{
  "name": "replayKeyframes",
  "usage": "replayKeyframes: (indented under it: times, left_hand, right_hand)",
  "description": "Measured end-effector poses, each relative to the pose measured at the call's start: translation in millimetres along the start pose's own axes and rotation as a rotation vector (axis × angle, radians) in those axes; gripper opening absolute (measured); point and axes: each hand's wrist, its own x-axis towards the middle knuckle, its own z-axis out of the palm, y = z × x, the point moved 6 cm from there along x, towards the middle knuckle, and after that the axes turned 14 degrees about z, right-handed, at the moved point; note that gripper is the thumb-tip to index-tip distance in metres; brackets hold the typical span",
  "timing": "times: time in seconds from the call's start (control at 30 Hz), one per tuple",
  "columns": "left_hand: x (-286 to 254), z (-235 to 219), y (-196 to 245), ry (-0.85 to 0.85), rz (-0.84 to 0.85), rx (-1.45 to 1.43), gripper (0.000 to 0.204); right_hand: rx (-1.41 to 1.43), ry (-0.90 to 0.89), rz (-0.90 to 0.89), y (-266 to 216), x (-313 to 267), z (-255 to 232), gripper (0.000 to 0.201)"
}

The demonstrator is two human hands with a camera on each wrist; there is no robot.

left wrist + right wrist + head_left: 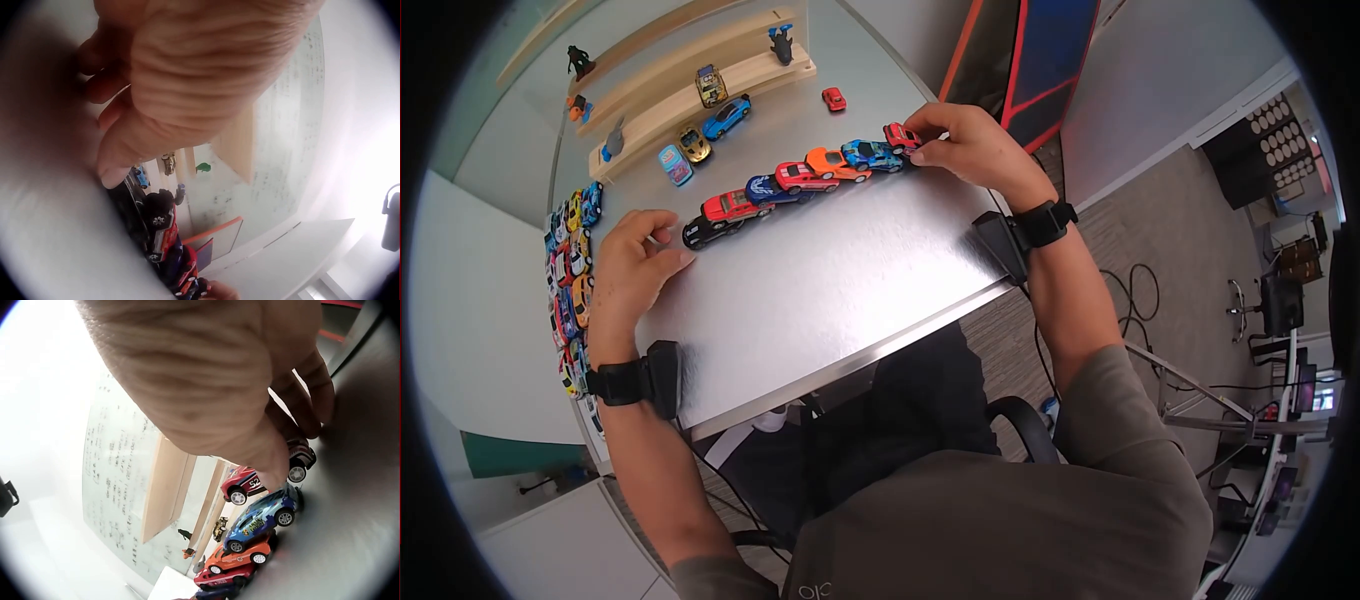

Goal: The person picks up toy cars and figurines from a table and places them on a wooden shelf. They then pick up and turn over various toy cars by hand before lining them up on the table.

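Observation:
Toy cars overlap nose to tail in a slanting row. At its near left end is a black car (708, 234), followed by a red car (736, 206), a dark blue one, another red, an orange (838, 165) and a blue (261, 519). The right hand (975, 145) pinches a small red car (245, 482) at the far right end, resting against the blue one; the thumb hides its middle. Beside the black car lies the left hand (628, 265), fingers loosely bent, thumb tip by its end; the left wrist view (187, 81) does not settle contact.
Beyond the row sit a small red car (833, 99), a light blue car (726, 117), a gold car (694, 145) and a pink-and-blue one (675, 165). Wooden ledges (660, 125) hold figures at the back. Many cars (570, 270) line the table's left edge.

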Motion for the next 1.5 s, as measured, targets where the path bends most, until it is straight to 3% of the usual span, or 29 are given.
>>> replayKeyframes:
  times: [0.13,0.57,1.5]
  left_hand:
    - [1.5,3.2,3.3,0.039,0.079,-0.025,0.036]
    - [2.3,7.7,9.5,0.007,0.052,-0.045,0.033]
    - [3.0,7.9,12.2,0.013,0.049,-0.041,0.033]
  right_hand:
    - [-0.029,0.005,-0.029,-0.7,1.9,3.4,0.03]
    - [-0.122,-0.009,0.038,-6.9,0.4,6.5,0.031]
    - [-0.158,0.021,-0.037,-3.7,0.8,6.8,0.035]
